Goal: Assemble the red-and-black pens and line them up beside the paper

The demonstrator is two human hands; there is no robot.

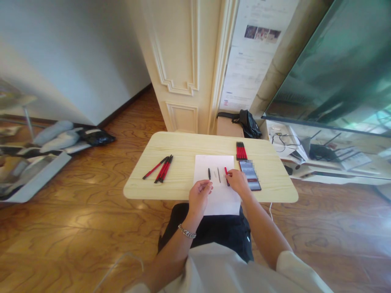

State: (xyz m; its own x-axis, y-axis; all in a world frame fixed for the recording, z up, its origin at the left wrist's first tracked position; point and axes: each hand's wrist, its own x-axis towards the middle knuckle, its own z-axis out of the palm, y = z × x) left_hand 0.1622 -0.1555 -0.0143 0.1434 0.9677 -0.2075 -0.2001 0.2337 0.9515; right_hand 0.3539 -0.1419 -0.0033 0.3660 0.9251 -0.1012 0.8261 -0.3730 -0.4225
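A sheet of white paper (pixel 220 205) lies on the small table, with pen parts set out side by side on it. They are a short black pen part (pixel 209 173), a tiny pale piece like a spring (pixel 215 174) and a thin dark refill (pixel 218 176). My right hand (pixel 238 182) pinches a red pen barrel (pixel 226 171) at the right side of the paper. Thumb and fingertips of my left hand (pixel 199 196) are pressed together over the paper's left edge, just below the black part. Whatever they hold, if anything, is too small to make out.
Several red and black pens (pixel 164 169) lie loosely at the table's left. A neat row of similar pens (pixel 241 151) sits at the back right, above a phone (pixel 250 176). The light wooden table (pixel 183 142) has rounded corners; a door stands behind it.
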